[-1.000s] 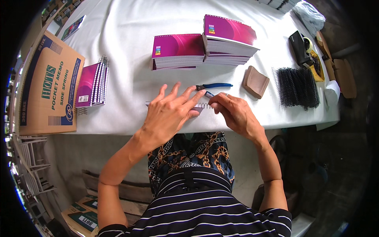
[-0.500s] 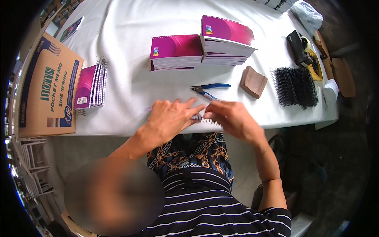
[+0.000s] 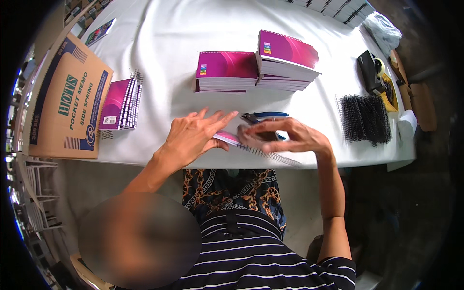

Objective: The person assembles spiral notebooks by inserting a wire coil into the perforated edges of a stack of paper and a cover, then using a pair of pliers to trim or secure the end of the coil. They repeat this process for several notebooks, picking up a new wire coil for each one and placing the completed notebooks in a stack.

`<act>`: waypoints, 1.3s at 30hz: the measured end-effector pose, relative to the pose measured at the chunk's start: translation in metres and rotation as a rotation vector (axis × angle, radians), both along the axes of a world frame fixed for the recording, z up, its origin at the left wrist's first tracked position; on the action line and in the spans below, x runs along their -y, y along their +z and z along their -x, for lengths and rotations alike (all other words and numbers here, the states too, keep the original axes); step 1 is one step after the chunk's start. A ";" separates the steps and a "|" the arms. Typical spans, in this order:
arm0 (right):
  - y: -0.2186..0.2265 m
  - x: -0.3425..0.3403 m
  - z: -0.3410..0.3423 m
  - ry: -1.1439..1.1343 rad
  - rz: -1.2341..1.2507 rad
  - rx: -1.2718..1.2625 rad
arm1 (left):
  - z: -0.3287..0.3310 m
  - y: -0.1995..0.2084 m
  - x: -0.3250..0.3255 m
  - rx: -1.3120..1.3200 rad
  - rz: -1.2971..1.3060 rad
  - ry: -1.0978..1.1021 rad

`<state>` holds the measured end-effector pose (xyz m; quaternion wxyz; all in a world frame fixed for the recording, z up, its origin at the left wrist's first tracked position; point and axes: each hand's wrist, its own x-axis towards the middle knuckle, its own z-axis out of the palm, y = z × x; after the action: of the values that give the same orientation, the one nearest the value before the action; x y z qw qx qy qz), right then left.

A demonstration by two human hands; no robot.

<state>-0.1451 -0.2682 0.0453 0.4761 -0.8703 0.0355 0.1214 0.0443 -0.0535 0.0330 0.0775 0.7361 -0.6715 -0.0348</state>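
Observation:
Near the table's front edge lies a small purple-covered spiral notebook (image 3: 226, 137), with a wire coil (image 3: 273, 156) running along its edge and sticking out far past its right end. My left hand (image 3: 186, 135) holds the notebook at its left part, thumb along the near edge and the other fingers stretched over it. Gripped in my right hand (image 3: 299, 135) is a brown folded pad (image 3: 251, 139), blurred by motion, against or just above the coil. Blue-handled cutting pliers (image 3: 266, 116) lie right behind, partly covered by my right hand.
Two stacks of purple notebooks (image 3: 227, 65) (image 3: 288, 50) stand farther back. At left, coiled notebooks (image 3: 116, 104) lean by a cardboard box (image 3: 72, 101). At right lie a pile of black coils (image 3: 366, 118), a black box (image 3: 369, 72) and a plastic bag (image 3: 383, 31).
My right hand has picked up the brown pad from the table and brought it to the coil. My left hand has shifted slightly left, uncovering more of the notebook and coil.

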 end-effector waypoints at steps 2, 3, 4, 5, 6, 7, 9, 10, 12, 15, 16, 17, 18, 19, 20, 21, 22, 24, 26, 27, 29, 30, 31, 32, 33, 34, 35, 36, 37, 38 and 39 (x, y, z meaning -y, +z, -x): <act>0.013 0.000 -0.005 -0.067 -0.207 0.071 | -0.005 -0.001 -0.001 -0.011 0.047 0.006; 0.005 0.010 0.003 -0.004 -0.376 0.179 | -0.005 -0.002 0.002 -0.043 0.056 0.013; 0.001 0.011 0.002 0.061 -0.563 0.282 | -0.004 -0.005 0.002 -0.076 0.050 0.023; 0.002 0.012 0.002 0.025 -0.323 0.187 | -0.004 -0.007 0.003 -0.077 0.067 0.027; 0.003 0.002 -0.007 0.005 -0.140 0.125 | -0.005 -0.008 0.003 -0.069 0.083 0.029; 0.004 -0.002 -0.011 -0.051 -0.146 0.114 | -0.007 -0.009 0.002 -0.061 0.098 0.031; -0.002 -0.003 -0.009 -0.059 -0.482 0.254 | -0.008 -0.008 0.004 -0.092 0.105 0.059; -0.012 -0.002 -0.007 -0.007 -0.830 0.395 | -0.007 -0.009 0.005 -0.111 0.104 0.072; -0.011 -0.001 -0.010 -0.072 -0.523 0.271 | -0.008 -0.015 0.008 -0.118 0.132 0.078; 0.000 -0.008 -0.022 -0.165 -0.345 0.193 | -0.010 -0.010 0.005 -0.112 0.160 0.114; -0.012 -0.002 -0.019 -0.121 -0.613 0.331 | -0.007 -0.009 0.007 -0.123 0.172 0.117; -0.016 0.006 -0.015 -0.113 -0.520 0.289 | -0.008 -0.012 0.012 -0.118 0.207 0.111; -0.013 0.003 -0.020 -0.098 -0.445 0.246 | -0.010 -0.014 0.010 -0.134 0.225 0.118; -0.010 -0.001 -0.026 -0.106 -0.384 0.219 | -0.012 -0.016 0.009 -0.150 0.243 0.123; -0.004 -0.006 -0.033 -0.114 -0.323 0.192 | -0.014 -0.018 0.006 -0.166 0.261 0.128; 0.000 -0.008 -0.038 -0.127 -0.252 0.171 | -0.015 -0.020 0.006 -0.166 0.295 0.133; -0.006 -0.001 -0.035 -0.074 -0.440 0.237 | -0.014 -0.023 0.008 -0.171 0.336 0.135; -0.023 0.007 -0.032 0.040 -0.835 0.363 | -0.014 -0.024 0.010 -0.230 0.369 0.155; -0.018 0.005 -0.036 -0.032 -0.404 0.252 | -0.015 -0.024 0.008 -0.338 0.354 0.192; -0.014 0.006 -0.039 -0.033 -0.394 0.243 | -0.015 -0.024 0.008 -0.393 0.381 0.193; -0.034 0.008 -0.036 -0.013 -0.824 0.411 | -0.015 -0.023 0.009 -0.503 0.433 0.193; -0.025 0.005 -0.040 -0.031 -0.611 0.318 | -0.015 -0.025 0.009 -0.541 0.432 0.208; -0.009 -0.003 -0.047 -0.040 -0.408 0.227 | -0.015 -0.026 0.006 -0.573 0.425 0.232; -0.002 -0.008 -0.054 -0.048 -0.205 0.138 | -0.015 -0.027 0.002 -0.604 0.417 0.256; -0.006 -0.010 -0.058 -0.123 -0.073 0.106 | -0.015 -0.028 0.000 -0.613 0.441 0.253; -0.012 -0.007 -0.056 -0.073 -0.335 0.198 | -0.015 -0.031 0.001 -0.625 0.475 0.245; -0.022 -0.002 -0.053 -0.020 -0.597 0.290 | -0.015 -0.032 0.002 -0.636 0.509 0.238; -0.024 -0.002 -0.052 0.037 -0.870 0.374 | -0.014 -0.031 0.003 -0.687 0.489 0.259; -0.021 0.000 -0.050 0.029 -0.728 0.336 | -0.013 -0.029 0.003 -0.737 0.470 0.281; -0.020 0.001 -0.052 -0.021 -0.497 0.250 | -0.012 -0.029 0.004 -0.787 0.450 0.301; -0.013 -0.004 -0.061 -0.065 -0.267 0.169 | -0.013 -0.031 0.002 -0.816 0.466 0.305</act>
<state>-0.0845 -0.2647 0.0322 0.5923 -0.8048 0.0071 0.0361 0.0577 -0.0559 0.0023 0.5008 0.7154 -0.4611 -0.1573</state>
